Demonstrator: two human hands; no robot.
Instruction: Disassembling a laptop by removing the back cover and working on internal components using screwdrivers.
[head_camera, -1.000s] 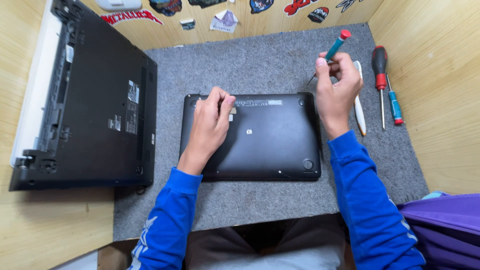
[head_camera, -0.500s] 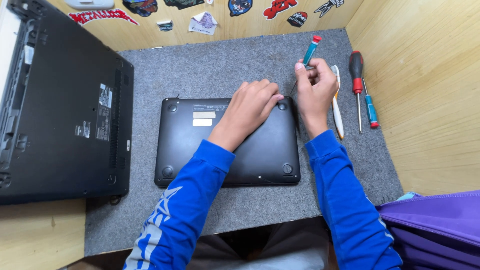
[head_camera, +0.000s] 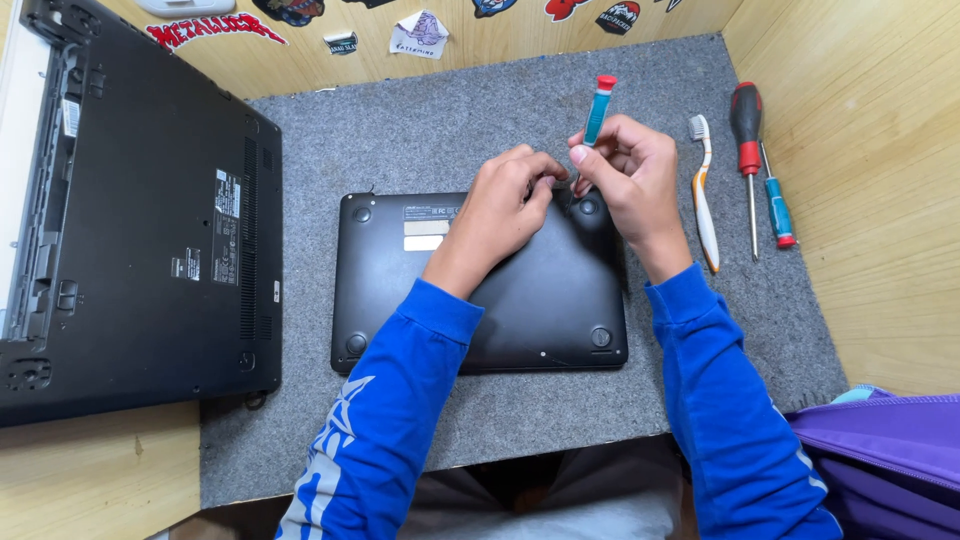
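A small black laptop (head_camera: 470, 300) lies bottom-up on the grey felt mat (head_camera: 450, 130). My right hand (head_camera: 630, 175) grips a teal screwdriver (head_camera: 598, 105) with a red cap, held upright over the laptop's far right corner. My left hand (head_camera: 510, 195) rests on the laptop's far edge, its fingertips pinched beside the screwdriver's tip. The tip and whatever lies under the fingers are hidden. Both my sleeves are blue.
A larger black laptop (head_camera: 150, 220) lies bottom-up at the left. On the mat to the right are a white and orange toothbrush (head_camera: 705, 200), a red and black screwdriver (head_camera: 748, 140) and a small teal screwdriver (head_camera: 777, 210). Wooden walls enclose the area; a purple bag (head_camera: 880, 440) sits at lower right.
My left hand has slid right along the laptop's far edge to meet my right hand. The screwdriver has come down to the laptop's far right corner.
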